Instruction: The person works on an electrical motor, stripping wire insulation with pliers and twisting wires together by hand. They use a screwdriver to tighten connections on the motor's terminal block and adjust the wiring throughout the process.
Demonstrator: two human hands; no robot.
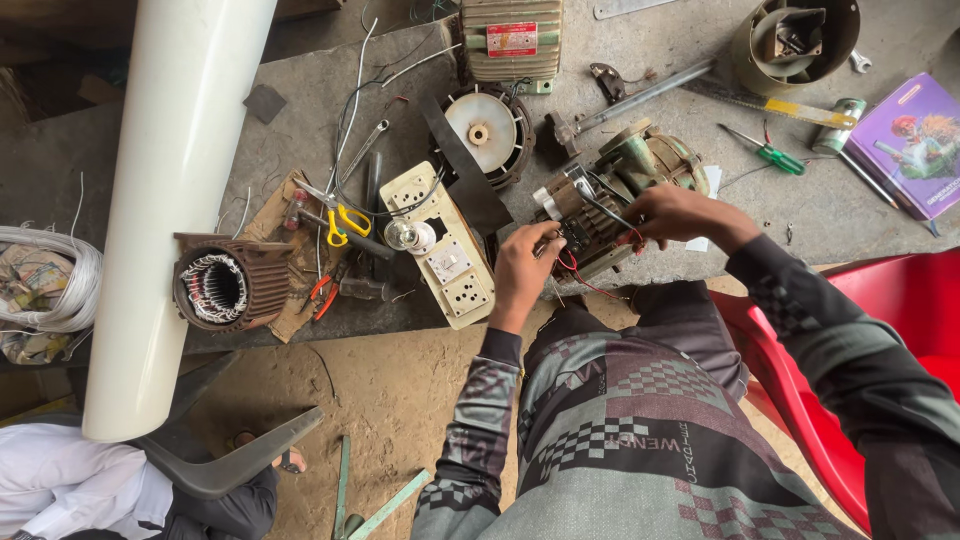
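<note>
Grey and gritty, the concrete counter [700,60] stretched over a bare dirt floor [400,390] in the head view, strewn with tools and motor parts. At its near edge lay a small green motor [640,165]. Upon it, the left hand [522,265] pinched its grip on the red and black wires [572,258], while the right hand [675,213] pressed fingers together over them. Left of the motor lay a cream switchboard [445,250], farther left a wound stator [225,285].
</note>
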